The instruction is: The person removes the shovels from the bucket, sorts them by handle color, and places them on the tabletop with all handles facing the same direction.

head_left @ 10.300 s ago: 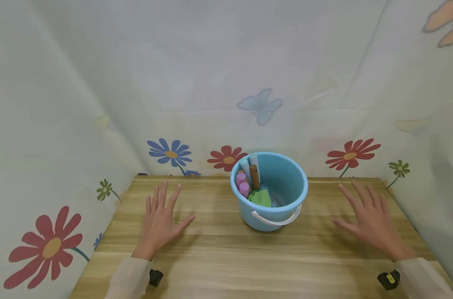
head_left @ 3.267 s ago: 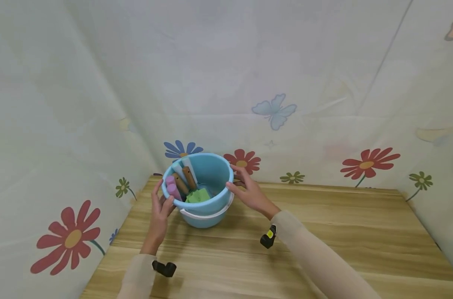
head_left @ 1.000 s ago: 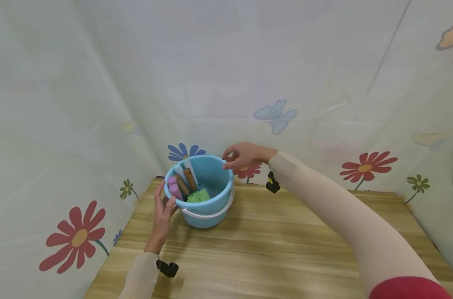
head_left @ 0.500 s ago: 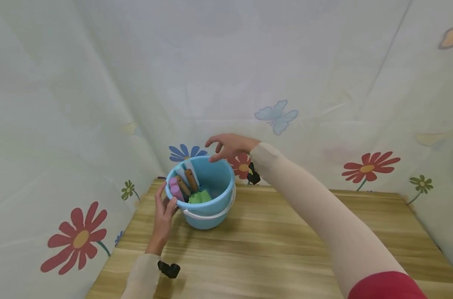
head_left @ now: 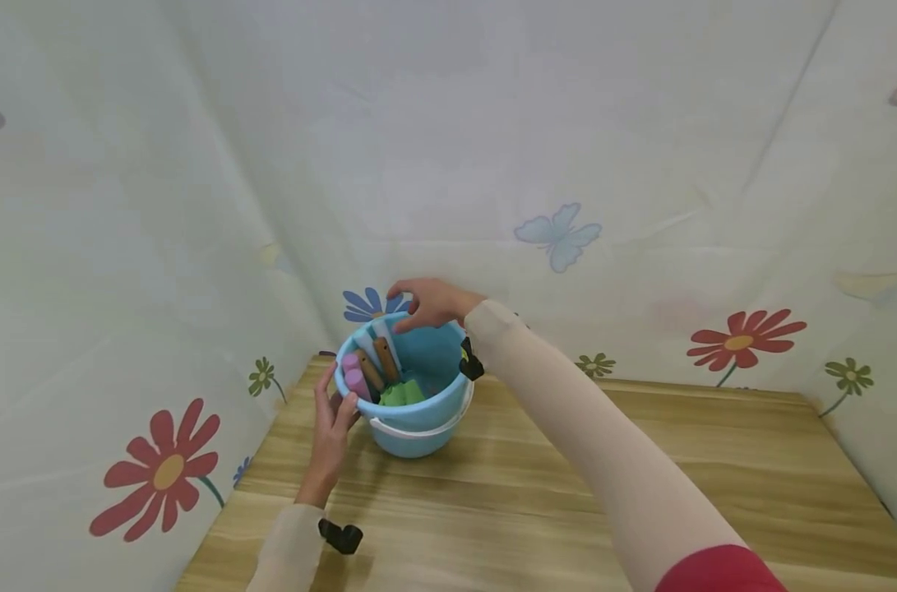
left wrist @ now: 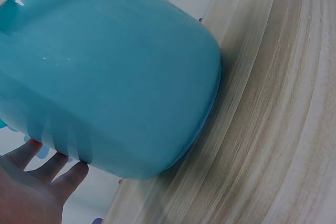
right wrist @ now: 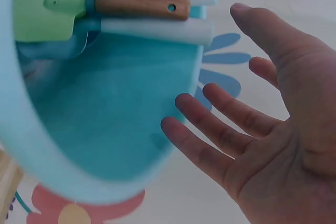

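Note:
A light blue bucket (head_left: 411, 440) stands on the table, with its white handle hanging down the front. My left hand (head_left: 331, 419) holds it at the left rim, fingers on the outer wall; three fingertips touch that wall (left wrist: 115, 77) in the left wrist view. Over the far rim is my right hand (head_left: 435, 302), fingers spread and holding nothing. Inside lean wooden-handled garden tools (right wrist: 142, 4), one with a green trowel-like head (right wrist: 44, 9). Beside them are two whitish handles (right wrist: 157, 30) and two pink cylindrical ends (head_left: 355, 382). The tools' lower ends are partly hidden.
The wooden table (head_left: 566, 493) extends right and forward of the bucket. A white sheet printed with flowers and butterflies (head_left: 559, 234) rises right behind the table and along both sides.
Ten seconds ago the bucket stood nearer the middle with both hands apart from it; it has moved left. My right hand let go of the right rim and moved left over the far rim.

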`<action>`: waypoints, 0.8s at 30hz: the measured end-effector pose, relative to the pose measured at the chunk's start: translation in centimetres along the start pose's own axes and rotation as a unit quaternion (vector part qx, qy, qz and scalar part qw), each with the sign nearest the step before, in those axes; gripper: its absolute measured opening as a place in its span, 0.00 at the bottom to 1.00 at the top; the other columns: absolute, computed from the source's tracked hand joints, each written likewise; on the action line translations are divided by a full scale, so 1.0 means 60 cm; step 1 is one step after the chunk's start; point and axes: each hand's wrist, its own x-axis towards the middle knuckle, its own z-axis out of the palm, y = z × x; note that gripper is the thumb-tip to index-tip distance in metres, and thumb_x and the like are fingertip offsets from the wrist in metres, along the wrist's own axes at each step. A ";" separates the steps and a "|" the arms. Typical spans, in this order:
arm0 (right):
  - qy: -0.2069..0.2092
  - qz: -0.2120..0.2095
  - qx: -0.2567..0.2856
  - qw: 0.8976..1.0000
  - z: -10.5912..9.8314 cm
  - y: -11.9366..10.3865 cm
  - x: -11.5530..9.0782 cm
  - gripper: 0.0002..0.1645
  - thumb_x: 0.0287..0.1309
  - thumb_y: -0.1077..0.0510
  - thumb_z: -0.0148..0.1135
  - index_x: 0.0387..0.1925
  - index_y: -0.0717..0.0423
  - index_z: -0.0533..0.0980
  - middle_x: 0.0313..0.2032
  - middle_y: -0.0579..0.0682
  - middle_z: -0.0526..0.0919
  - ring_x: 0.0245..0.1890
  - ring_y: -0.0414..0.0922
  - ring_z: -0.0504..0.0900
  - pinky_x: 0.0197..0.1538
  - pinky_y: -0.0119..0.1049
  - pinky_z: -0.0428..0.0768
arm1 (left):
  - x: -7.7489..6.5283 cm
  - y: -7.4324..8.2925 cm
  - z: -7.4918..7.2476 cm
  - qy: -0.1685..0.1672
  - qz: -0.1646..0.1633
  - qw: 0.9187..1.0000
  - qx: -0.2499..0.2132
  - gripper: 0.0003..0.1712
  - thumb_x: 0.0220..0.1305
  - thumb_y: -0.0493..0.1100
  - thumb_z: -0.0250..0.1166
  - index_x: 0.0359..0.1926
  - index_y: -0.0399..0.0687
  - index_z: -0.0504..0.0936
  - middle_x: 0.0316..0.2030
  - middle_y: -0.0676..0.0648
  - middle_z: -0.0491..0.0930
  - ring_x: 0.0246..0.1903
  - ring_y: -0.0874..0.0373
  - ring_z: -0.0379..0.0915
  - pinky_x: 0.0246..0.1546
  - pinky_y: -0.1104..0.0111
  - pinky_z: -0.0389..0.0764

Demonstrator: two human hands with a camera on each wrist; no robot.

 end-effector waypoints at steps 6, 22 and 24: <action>-0.002 -0.023 -0.017 1.000 0.013 -0.016 0.013 0.36 0.64 0.50 0.71 0.70 0.49 0.69 0.63 0.59 0.77 0.55 0.50 0.82 0.45 0.40 0.86 | 0.002 -0.003 0.002 0.006 0.008 1.000 -0.002 0.34 0.81 0.45 0.51 0.80 0.63 0.50 0.75 0.46 0.58 0.71 0.46 0.60 0.57 0.70 0.78; -0.074 0.034 0.025 0.996 0.035 -0.029 0.022 0.26 0.66 0.54 0.70 0.63 0.48 0.76 0.71 0.57 0.68 0.47 0.57 0.87 0.49 0.51 0.86 | 0.001 0.004 0.018 -0.005 0.004 1.000 -0.015 0.34 0.81 0.45 0.52 0.80 0.61 0.50 0.74 0.42 0.61 0.70 0.47 0.62 0.57 0.69 0.78; -0.075 0.034 0.029 0.996 0.036 -0.029 0.022 0.26 0.66 0.55 0.70 0.63 0.49 0.76 0.70 0.58 0.68 0.47 0.58 0.87 0.49 0.53 0.86 | 0.002 0.003 0.019 -0.005 0.006 1.000 -0.015 0.34 0.81 0.45 0.52 0.80 0.61 0.51 0.74 0.43 0.61 0.70 0.47 0.62 0.57 0.70 0.78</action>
